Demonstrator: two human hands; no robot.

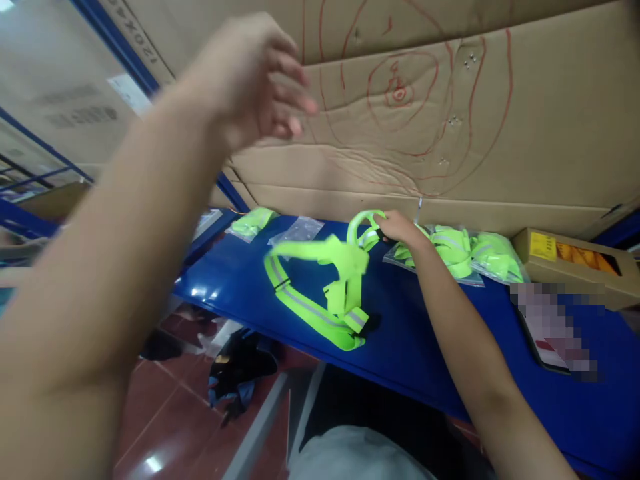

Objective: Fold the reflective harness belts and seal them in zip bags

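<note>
A neon-yellow reflective strap harness [350, 260] with grey stripes lies loosely bunched on the blue table [240, 293]. My right hand [397, 227] is closed on a looped part of its strap at the back of the table. Raised well above the table in front of the cardboard, my left hand [260, 80] is a little blurred, fingers apart and curved, holding nothing. Near the right hand, bagged yellow straps [450, 250] and another filled clear bag [495, 257] lie along the back edge.
At the back left are a bag of yellow straps [254, 221] and a flat clear bag [300, 230]. A cardboard box [565, 257] and a phone [545, 333] sit on the right. Behind stands a cardboard panel [560, 107] with red rings. Dark cloth [240, 367] lies below.
</note>
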